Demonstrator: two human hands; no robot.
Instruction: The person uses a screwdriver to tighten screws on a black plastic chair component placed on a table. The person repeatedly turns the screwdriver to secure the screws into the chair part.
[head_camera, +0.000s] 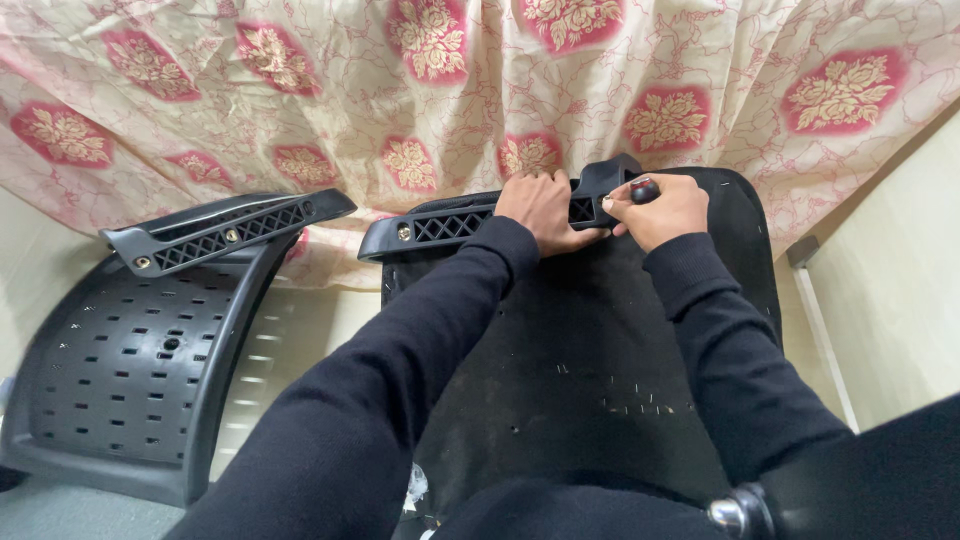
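Observation:
A black upturned chair seat (590, 370) lies in front of me with a black plastic armrest bracket (440, 225) along its far edge. My left hand (540, 208) presses down on the bracket, fingers curled over it. My right hand (662, 208) grips a screwdriver with a dark, red-tipped handle (643, 189), held against the bracket's right end. Both arms are in black sleeves.
A black perforated plastic chair back (120, 380) with its own armrest (225, 230) lies to the left. A cream cloth with red floral patches (450, 90) hangs behind. A pale wall (890, 300) stands at the right. A chrome part (730, 512) shows at the bottom right.

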